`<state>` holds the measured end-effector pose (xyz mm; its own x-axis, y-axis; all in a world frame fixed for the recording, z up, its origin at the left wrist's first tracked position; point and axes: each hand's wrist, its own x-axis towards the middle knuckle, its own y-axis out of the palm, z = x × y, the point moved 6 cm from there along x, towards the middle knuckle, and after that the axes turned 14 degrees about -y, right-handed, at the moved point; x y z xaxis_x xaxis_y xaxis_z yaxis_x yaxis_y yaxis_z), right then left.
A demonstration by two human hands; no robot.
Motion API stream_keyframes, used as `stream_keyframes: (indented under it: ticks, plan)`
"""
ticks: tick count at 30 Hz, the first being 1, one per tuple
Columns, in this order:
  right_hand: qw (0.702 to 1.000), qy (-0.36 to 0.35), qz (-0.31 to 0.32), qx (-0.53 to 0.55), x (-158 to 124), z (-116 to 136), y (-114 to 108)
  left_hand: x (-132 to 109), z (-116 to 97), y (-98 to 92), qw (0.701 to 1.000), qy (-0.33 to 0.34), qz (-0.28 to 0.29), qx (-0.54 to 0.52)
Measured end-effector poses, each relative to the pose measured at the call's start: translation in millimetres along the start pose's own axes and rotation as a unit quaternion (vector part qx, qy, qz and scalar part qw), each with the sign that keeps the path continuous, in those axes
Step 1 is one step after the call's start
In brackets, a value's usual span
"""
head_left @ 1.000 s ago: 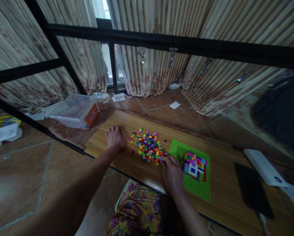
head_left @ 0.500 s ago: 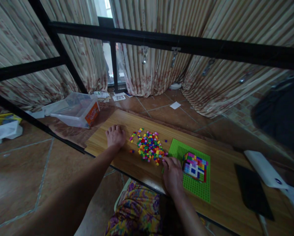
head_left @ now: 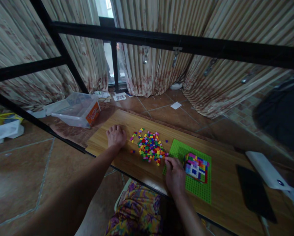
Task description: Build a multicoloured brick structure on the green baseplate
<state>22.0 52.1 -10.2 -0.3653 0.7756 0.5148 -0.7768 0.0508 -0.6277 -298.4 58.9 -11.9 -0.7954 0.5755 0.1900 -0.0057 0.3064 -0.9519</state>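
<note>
My left hand (head_left: 116, 137) lies palm down on the wooden table (head_left: 127, 167), left of a pile of small building bricks (head_left: 150, 146). Its fingers are stretched out and hold nothing. At the pile's right edge, my right hand (head_left: 175, 175) has thumb and fingertips pinched together; whatever is between them is too small to make out. That hand overlaps the left side of a green studded baseplate (head_left: 198, 193). On the plate stands a blocky brick build (head_left: 196, 167) in many colours with a red edge, just right of my right hand.
A black flat device (head_left: 255, 193) and a white object (head_left: 266, 170) lie on the right. Beyond the table's left end, a clear plastic bin (head_left: 74, 111) with an orange label sits on the floor. Black metal bars (head_left: 147, 36) cross in front of the curtains.
My right hand has shifted slightly to the right, its fingertips drawn closer together beside the pile. My left hand stays in place.
</note>
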Motion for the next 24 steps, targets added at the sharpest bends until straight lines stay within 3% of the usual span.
stream_keyframes:
  ticks: [16,24]
  plan:
    - [1.000,-0.023,-0.001,0.008,0.5,-5.2,6.8,-1.0,-0.9,-1.4,1.000,-0.006,0.024,0.004]
    - [0.998,0.047,-0.024,0.045,-0.5,-13.7,1.8,-0.3,-0.3,-0.7,1.000,-0.004,0.015,-0.001]
